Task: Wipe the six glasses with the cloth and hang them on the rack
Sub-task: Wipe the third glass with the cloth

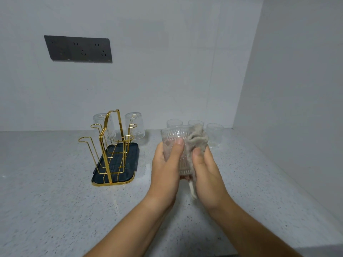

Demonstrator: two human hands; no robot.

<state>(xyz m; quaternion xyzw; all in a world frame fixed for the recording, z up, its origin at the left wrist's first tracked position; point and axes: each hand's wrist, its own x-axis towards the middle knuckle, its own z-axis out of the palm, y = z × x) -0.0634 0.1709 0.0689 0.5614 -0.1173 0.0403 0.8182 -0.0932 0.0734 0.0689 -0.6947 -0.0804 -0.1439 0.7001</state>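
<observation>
Two bare forearms reaching in from the bottom edge over a speckled grey countertop (pixel 55 201). Left hand (pixel 167 164) wrapped around a ribbed clear glass (pixel 176 138), thumb across its near side, glass upright and lifted off the counter. Right hand (pixel 206 169) pinching a beige cloth (pixel 197 140) against the right side of that glass; a cloth tail hanging below, between the wrists. To the left, well apart: gold wire rack (pixel 109 145) on a dark tray (pixel 130 175). Two ribbed glasses upside down on the rack's far pegs, left one (pixel 104 127), right one (pixel 135 125). Behind the hands, three upright glasses near the back wall: (pixel 174 123), (pixel 194 122), (pixel 215 134). Dark socket panel (pixel 78 49) on the wall.
</observation>
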